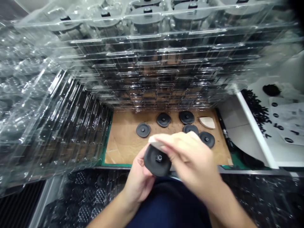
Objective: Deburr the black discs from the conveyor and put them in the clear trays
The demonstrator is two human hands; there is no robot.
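My left hand (140, 177) grips a black rounded-square plastic part (154, 166) by its edge. A small round post stands in the middle of the part's dished face, which is turned up toward me. My right hand (192, 155), partly blurred, pinches a flat whitish pad (156, 144) against the part's upper edge. What the pad is made of I cannot make out. Beyond my hands, similar black parts lie on a cardboard sheet (121, 139), among them one at the left (143, 130) and one at the right (206, 139). Near them rests a cream wedge-shaped piece (207, 122).
Tall stacks of clear plastic trays (147, 38) rise at the back, and more trays (71, 104) stand at the left. On the right, a white bin (254, 117) holds small black pieces (255, 109). Trays of black parts (83, 196) sit below the table edge.
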